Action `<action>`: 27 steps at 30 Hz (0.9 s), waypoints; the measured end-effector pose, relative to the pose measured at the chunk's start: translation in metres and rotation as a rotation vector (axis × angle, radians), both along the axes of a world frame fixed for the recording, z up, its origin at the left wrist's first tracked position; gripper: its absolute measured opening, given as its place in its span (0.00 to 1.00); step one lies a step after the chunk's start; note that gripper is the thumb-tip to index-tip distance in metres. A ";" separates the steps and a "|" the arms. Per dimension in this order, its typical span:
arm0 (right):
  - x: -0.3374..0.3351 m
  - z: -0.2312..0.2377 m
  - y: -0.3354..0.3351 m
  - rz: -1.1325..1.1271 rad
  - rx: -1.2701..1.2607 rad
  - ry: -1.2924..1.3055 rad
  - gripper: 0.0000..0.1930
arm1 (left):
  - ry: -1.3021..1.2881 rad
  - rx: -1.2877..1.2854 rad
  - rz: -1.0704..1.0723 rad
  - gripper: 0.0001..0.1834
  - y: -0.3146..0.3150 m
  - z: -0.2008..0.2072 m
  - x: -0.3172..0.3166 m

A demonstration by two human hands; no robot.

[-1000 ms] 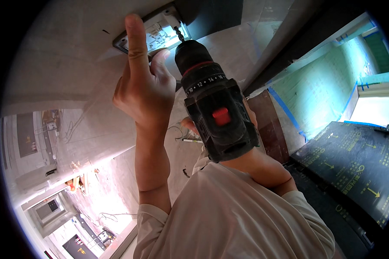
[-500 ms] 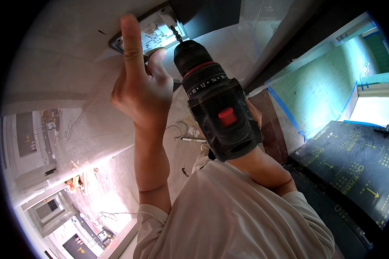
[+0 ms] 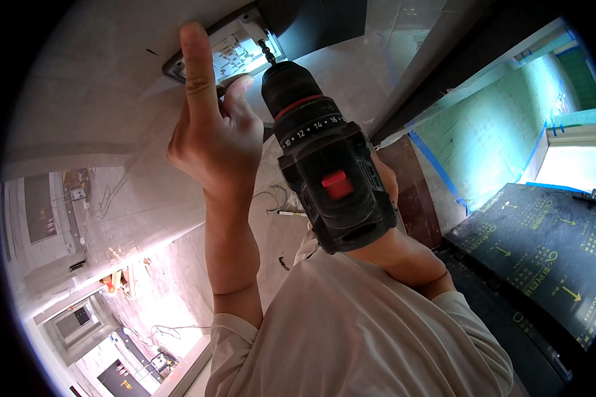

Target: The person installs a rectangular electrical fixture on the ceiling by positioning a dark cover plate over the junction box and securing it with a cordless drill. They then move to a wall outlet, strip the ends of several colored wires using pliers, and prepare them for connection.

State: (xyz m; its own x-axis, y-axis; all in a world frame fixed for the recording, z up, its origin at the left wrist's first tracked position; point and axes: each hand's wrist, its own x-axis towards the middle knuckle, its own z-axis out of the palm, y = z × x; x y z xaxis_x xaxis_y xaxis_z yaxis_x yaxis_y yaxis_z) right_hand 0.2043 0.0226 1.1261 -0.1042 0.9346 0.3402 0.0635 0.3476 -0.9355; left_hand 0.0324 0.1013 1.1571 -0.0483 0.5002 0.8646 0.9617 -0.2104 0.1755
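The drill (image 3: 331, 159) had drifted slightly left, held in the fingers of our right hand (image 3: 387, 177), slanting up-left with its bit (image 3: 267, 51) at the right end of the panel (image 3: 238, 53), though we couldn't tell whether our nearer left hand (image 3: 215, 142) gripped that.

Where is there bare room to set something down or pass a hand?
The black sheet, right of the drill and below the blue tape, looks mostly bare; its tilt is unclear. The grey surface left of the left hand is open. It's crowded between that hand, the drill and the dark-framed panel.
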 end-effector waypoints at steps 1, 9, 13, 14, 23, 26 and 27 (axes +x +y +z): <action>-0.001 0.000 0.000 0.001 -0.008 0.007 0.39 | 0.000 -0.002 0.001 0.43 0.000 0.000 0.000; -0.001 0.002 0.001 0.025 -0.067 0.057 0.39 | 0.005 0.017 -0.006 0.43 0.002 -0.001 0.000; -0.003 0.003 0.001 0.036 -0.101 0.083 0.39 | -0.002 0.007 -0.012 0.43 0.001 -0.001 -0.001; -0.002 0.003 0.001 0.037 -0.106 0.090 0.39 | -0.008 0.004 -0.020 0.43 0.001 -0.001 -0.001; -0.003 0.008 0.001 0.051 -0.151 0.127 0.39 | -0.022 -0.009 -0.009 0.43 0.001 -0.002 0.000; -0.003 0.009 0.001 0.051 -0.171 0.144 0.39 | -0.020 -0.008 -0.003 0.43 0.001 -0.001 0.001; -0.003 0.009 0.001 0.052 -0.176 0.150 0.39 | -0.020 -0.005 -0.004 0.43 0.001 -0.001 0.001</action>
State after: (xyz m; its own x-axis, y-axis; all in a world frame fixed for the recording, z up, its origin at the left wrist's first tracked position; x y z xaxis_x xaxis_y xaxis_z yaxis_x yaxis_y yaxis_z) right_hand 0.2011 0.0239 1.1349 -0.1147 0.9755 0.1875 -0.0941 0.1773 -0.9797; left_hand 0.0334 0.1021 1.1563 -0.0637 0.5050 0.8608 0.9571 -0.2135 0.1961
